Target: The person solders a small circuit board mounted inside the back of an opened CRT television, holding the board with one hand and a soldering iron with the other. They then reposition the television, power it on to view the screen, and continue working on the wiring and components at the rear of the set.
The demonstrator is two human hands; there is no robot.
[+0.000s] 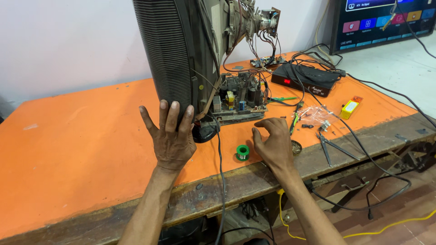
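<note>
Right now I have my left hand point(171, 136) spread flat, fingers wide, pressed against the ribbed casing of the old TV point(175, 54) standing on the orange table point(81, 149); it grips nothing. My right hand point(272, 144) hovers half curled and empty, right of the TV's base. A green solder spool point(243, 152) lies just beside it. The circuit board point(238, 97) juts from the TV's back, a black cable point(220, 149) drops between my hands, and pliers point(329, 146) lie further right.

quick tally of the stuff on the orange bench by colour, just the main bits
black: 2, set-top box and old television
green: 1, solder spool
yellow: 1, small tester
total: 4
</note>
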